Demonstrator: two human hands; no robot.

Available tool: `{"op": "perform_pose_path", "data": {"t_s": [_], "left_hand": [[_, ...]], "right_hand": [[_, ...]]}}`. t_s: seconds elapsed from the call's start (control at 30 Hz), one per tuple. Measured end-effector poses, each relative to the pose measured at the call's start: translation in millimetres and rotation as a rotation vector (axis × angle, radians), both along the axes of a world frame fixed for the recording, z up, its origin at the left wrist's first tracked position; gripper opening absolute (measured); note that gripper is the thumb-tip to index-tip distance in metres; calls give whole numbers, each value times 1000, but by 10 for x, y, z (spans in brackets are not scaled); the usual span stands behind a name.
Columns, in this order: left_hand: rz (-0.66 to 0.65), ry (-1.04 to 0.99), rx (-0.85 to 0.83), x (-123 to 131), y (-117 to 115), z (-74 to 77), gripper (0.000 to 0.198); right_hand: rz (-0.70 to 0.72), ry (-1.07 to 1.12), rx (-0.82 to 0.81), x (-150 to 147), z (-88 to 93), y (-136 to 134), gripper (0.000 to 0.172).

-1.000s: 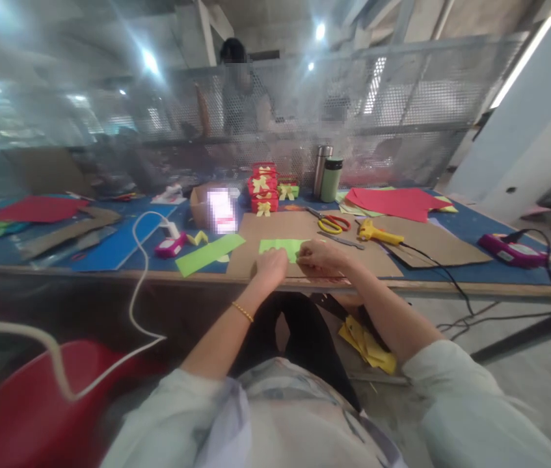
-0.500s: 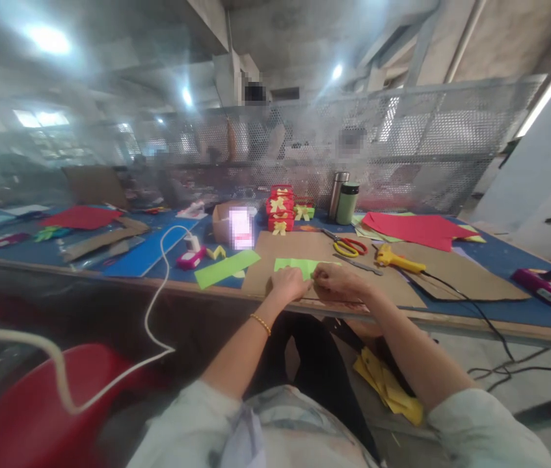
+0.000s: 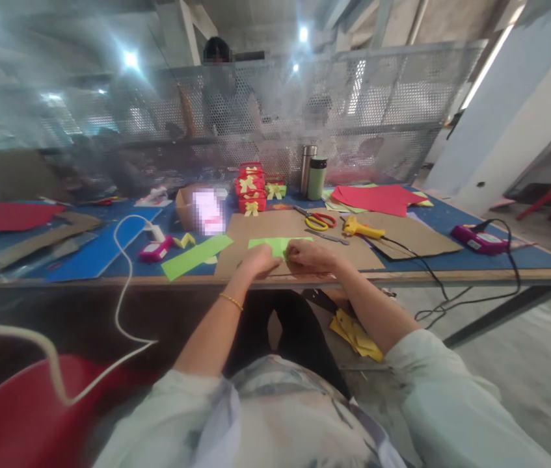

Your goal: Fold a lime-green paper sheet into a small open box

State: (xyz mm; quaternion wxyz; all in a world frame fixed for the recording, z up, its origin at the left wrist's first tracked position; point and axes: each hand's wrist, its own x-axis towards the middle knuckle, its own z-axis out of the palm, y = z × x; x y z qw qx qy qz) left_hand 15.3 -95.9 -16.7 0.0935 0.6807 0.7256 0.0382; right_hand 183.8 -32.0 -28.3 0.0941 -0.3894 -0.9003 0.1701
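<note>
L hand (image 3: 259, 261) and R hand (image 3: 310, 257), fingers bent (grip hidden, cannot tell), stay close together on the green paper (image 3: 278, 243), at near side of the brown cardboard (image 3: 275, 224) w/ scissors (image 3: 310, 216) far right, so the work seems at same stage as 1 sec. ago.

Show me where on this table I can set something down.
Two patches look bare: brown cardboard between the red boxes and the green paper at the left hand and right hand; and blue tabletop between the red paper and the far-right purple box. Beyond the right hand it is crowded: scissors, a grey tool and a yellow glue gun lie close together.
</note>
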Motion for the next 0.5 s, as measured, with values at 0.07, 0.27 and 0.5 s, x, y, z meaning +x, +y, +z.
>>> {"op": "perform_pose_path", "data": {"t_s": [0.07, 0.27, 0.5], "left_hand": [[-23, -19, -3, -23, -15, 26, 29], [-34, -26, 10, -39, -31, 34, 31], [11, -20, 21, 1, 22, -24, 37]], "right_hand": [[-4, 3, -4, -1, 2, -3, 26], [15, 37, 18, -3, -63, 57, 23], [19, 29, 22, -1, -90, 90, 22]]}}
